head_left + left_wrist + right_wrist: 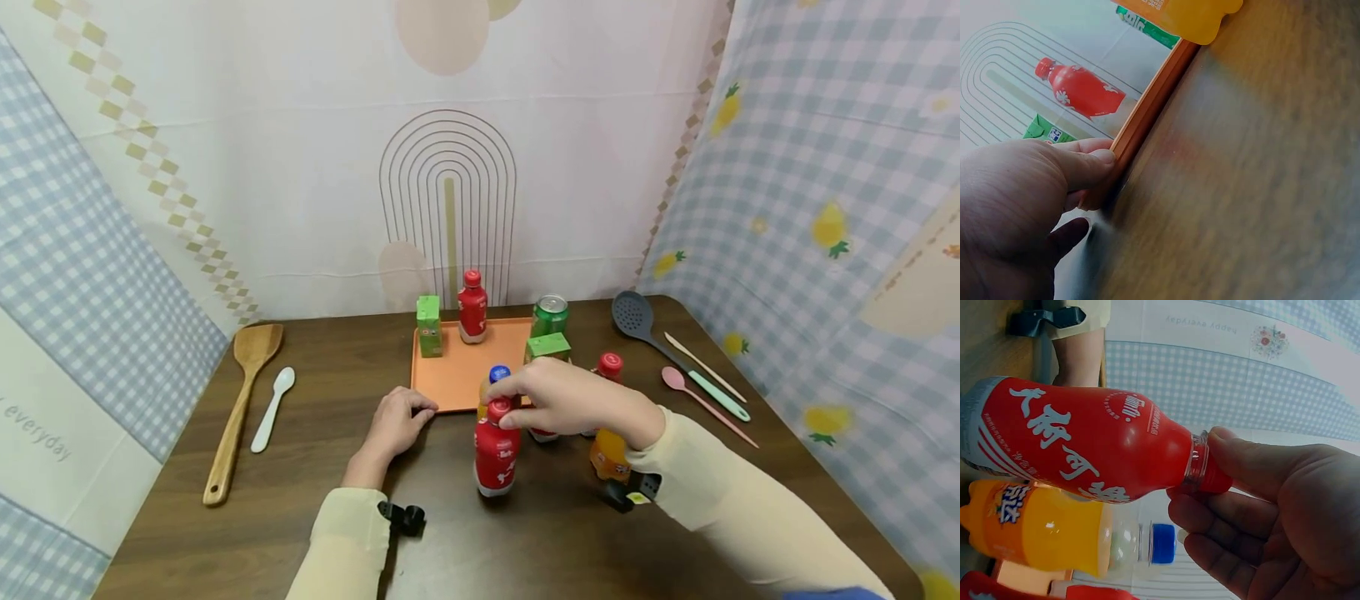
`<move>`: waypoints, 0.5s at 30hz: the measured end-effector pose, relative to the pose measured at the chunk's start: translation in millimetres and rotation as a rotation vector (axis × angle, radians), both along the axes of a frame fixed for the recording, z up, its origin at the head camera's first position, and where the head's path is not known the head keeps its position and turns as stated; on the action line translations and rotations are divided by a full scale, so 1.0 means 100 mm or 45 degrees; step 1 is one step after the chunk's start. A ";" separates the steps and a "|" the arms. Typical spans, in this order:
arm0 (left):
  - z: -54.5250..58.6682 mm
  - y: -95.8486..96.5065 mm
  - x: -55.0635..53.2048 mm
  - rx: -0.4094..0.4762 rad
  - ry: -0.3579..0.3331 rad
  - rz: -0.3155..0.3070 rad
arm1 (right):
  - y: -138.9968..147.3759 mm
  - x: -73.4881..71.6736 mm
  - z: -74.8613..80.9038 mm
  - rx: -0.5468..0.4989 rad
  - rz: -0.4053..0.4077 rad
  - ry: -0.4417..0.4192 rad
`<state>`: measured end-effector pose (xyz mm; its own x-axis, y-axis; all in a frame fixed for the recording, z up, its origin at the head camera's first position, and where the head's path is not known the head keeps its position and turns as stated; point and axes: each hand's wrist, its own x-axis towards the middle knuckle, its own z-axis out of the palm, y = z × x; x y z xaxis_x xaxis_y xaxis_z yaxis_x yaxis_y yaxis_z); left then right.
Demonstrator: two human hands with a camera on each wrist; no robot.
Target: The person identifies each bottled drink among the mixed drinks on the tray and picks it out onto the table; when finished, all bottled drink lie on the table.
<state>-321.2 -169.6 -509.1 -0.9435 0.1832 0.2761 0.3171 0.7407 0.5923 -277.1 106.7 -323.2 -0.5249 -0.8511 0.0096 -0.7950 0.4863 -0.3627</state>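
My right hand (570, 402) pinches the red cap of a red drink bottle (496, 458) between thumb and fingers. In the right wrist view, white lettering marks that bottle (1079, 437). An orange soda bottle (1054, 531) with a blue cap stands beside it, mostly hidden in the head view. At the near left corner of an orange tray (465, 379), my left hand (393, 423) pinches the rim, as the left wrist view shows. On the tray stand a green carton (429, 329) and another red bottle (472, 312).
A green can (551, 317) and second green carton (547, 347) stand at the tray's right. My right arm partly covers an orange bottle (611, 457). Leftward lie a wooden spatula (246, 383) and white spoon (273, 408); rightward, a skimmer (633, 317) and pink spoon (705, 402).
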 end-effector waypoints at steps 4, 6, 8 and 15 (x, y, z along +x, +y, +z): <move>0.00 -0.01 -0.01 -0.020 0.005 -0.006 | 0.16 0.05 -0.05 -0.015 -0.037 -0.016; 0.01 -0.01 -0.01 -0.028 0.007 -0.008 | 0.24 0.07 -0.07 -0.007 -0.057 -0.008; 0.01 -0.01 0.00 -0.029 0.000 -0.008 | 0.31 0.08 -0.10 0.006 -0.079 0.005; 0.01 -0.01 0.01 -0.039 -0.022 -0.003 | 0.57 0.10 -0.15 -0.004 -0.133 0.008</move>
<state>-320.3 -170.3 -507.8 -0.9476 0.1933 0.2543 0.3088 0.7579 0.5747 -267.2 164.0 -338.3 -0.6106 -0.7918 0.0156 -0.7423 0.5653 -0.3597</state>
